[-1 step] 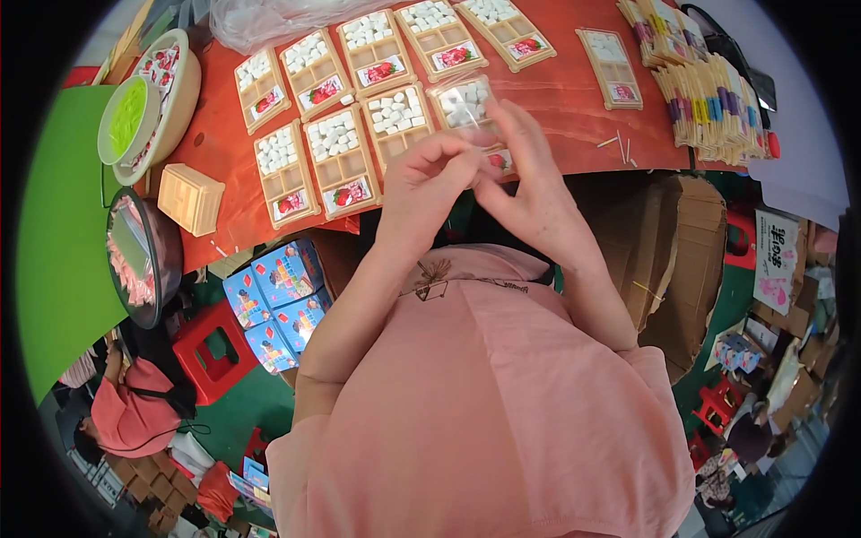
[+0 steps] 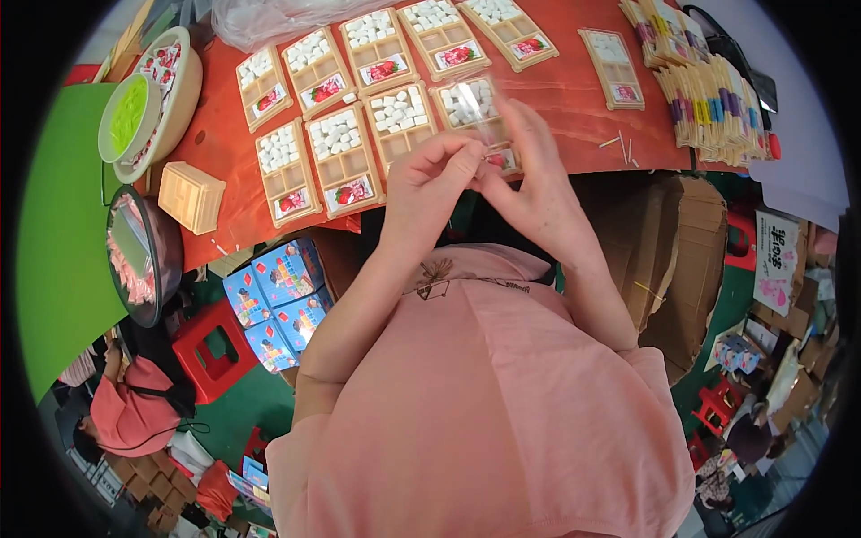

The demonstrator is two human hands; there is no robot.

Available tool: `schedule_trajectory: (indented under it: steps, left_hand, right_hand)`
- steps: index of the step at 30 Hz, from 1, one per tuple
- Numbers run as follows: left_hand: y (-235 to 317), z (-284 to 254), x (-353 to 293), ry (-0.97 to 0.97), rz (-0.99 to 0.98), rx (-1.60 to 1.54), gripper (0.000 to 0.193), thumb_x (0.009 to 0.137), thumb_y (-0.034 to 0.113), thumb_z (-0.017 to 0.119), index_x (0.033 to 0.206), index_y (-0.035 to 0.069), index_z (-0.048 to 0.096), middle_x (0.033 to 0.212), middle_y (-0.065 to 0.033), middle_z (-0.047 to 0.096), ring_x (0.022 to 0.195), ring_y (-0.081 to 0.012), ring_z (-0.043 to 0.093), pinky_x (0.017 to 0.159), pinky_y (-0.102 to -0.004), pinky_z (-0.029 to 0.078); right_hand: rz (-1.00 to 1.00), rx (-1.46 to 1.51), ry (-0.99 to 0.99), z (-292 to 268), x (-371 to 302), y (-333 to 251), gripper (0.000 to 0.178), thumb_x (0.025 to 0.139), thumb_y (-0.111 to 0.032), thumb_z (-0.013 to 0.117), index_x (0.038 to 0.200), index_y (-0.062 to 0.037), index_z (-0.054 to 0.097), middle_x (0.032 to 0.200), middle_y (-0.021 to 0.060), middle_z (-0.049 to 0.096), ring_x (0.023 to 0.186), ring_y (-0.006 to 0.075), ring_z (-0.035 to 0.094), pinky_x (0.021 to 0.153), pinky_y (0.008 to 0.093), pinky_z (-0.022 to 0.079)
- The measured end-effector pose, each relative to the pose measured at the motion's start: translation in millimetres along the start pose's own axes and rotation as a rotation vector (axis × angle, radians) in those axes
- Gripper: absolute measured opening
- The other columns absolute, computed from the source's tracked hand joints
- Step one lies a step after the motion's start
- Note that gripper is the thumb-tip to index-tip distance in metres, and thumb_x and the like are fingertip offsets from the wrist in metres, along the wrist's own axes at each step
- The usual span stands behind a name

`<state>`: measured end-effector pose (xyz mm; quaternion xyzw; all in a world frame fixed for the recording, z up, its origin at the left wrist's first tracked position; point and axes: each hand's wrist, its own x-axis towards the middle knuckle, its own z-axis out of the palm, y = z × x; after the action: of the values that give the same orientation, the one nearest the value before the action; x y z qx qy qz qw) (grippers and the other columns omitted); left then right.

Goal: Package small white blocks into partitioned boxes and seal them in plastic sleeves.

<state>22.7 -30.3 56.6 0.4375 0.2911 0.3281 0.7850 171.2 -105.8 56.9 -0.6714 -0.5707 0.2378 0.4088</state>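
My left hand [image 2: 429, 193] is closed in a pinch on a clear plastic film [image 2: 480, 112], which is hard to make out. My right hand [image 2: 538, 193] meets it at the fingertips; its thumb touches the left fingers while its other fingers stretch upward, slightly blurred, beside the film. Beneath both hands lies a beige compartment tray [image 2: 446, 112] with white marshmallow-like pieces [image 2: 467, 100] and a strawberry-print packet [image 2: 504, 160], partly hidden. Just to its left, another tray [image 2: 393, 144] holds white pieces; its lower end is covered by my left hand.
More filled trays [image 2: 334, 152] stand in two rows on the red table [image 2: 574, 125]. At left are stacked empty trays [image 2: 191, 197], a bowl of green shreds [image 2: 131, 117] and a beige basin [image 2: 184, 99]. Bundled sticks [image 2: 713, 108] lie at right, above an open cardboard box [image 2: 695, 260].
My hands stay together over the same tray. The right fingers have shifted slightly right and the clear film has moved a little with them. The trays look unmoved.
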Motion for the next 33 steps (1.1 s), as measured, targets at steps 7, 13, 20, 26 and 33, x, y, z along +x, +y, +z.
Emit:
schedule_trajectory:
  steps: [7, 13, 20, 26, 33]
  left_hand:
    - [-26, -20, -41, 0.121, -0.073, 0.345, 0.024, 0.099, 0.022, 0.068, 0.101, -0.002, 0.069, 0.081, -0.0033, 0.068, 0.066, -0.0077, 0.064, 0.057, -0.0218, 0.051]
    - [-46, -38, -49, -0.072, -0.229, 0.576, 0.025, 0.1, 0.018, 0.065, 0.116, -0.001, 0.065, 0.093, -0.006, 0.07, 0.077, -0.0112, 0.068, 0.066, -0.0254, 0.056]
    - [-60, -37, -45, -0.069, -0.242, 0.343, 0.034, 0.096, 0.013, 0.067, 0.125, -0.003, 0.06, 0.1, -0.0088, 0.071, 0.07, -0.0084, 0.063, 0.064, -0.0246, 0.051]
    - [-58, -39, -36, -0.081, -0.357, 0.316, 0.035, 0.097, 0.017, 0.066, 0.125, -0.002, 0.06, 0.104, -0.0082, 0.07, 0.077, -0.0111, 0.066, 0.066, -0.0248, 0.053]
    - [-52, -45, -37, -0.071, -0.391, 0.404, 0.032, 0.1, 0.02, 0.064, 0.125, 0.0, 0.061, 0.104, -0.0074, 0.069, 0.086, -0.0121, 0.067, 0.072, -0.0251, 0.055]
  right_hand:
    - [0.106, -0.594, 0.004, 18, 12, 0, 0.073, 0.091, -0.032, 0.07, 0.153, -0.0099, 0.039, 0.146, 0.0264, 0.043, 0.123, 0.0456, 0.051, 0.095, 0.051, 0.05]
    - [0.182, -0.9, -0.051, 38, 18, -5, 0.075, 0.092, -0.053, 0.064, 0.148, -0.0072, 0.045, 0.147, 0.0279, 0.043, 0.122, 0.0413, 0.052, 0.089, 0.0558, 0.05]
    - [0.135, -0.985, 0.007, 56, 28, 0, 0.069, 0.094, -0.053, 0.06, 0.14, -0.0027, 0.051, 0.148, 0.0269, 0.043, 0.126, 0.0402, 0.05, 0.096, 0.0609, 0.043]
    - [-0.049, -0.841, 0.115, 69, 41, 30, 0.055, 0.098, -0.035, 0.06, 0.142, -0.004, 0.05, 0.152, 0.022, 0.041, 0.135, 0.0405, 0.042, 0.107, 0.0606, 0.035]
    - [-0.045, -0.935, 0.221, 25, 29, 56, 0.05, 0.096, -0.025, 0.062, 0.141, -0.0062, 0.053, 0.15, 0.019, 0.046, 0.137, 0.0383, 0.043, 0.107, 0.0524, 0.035]
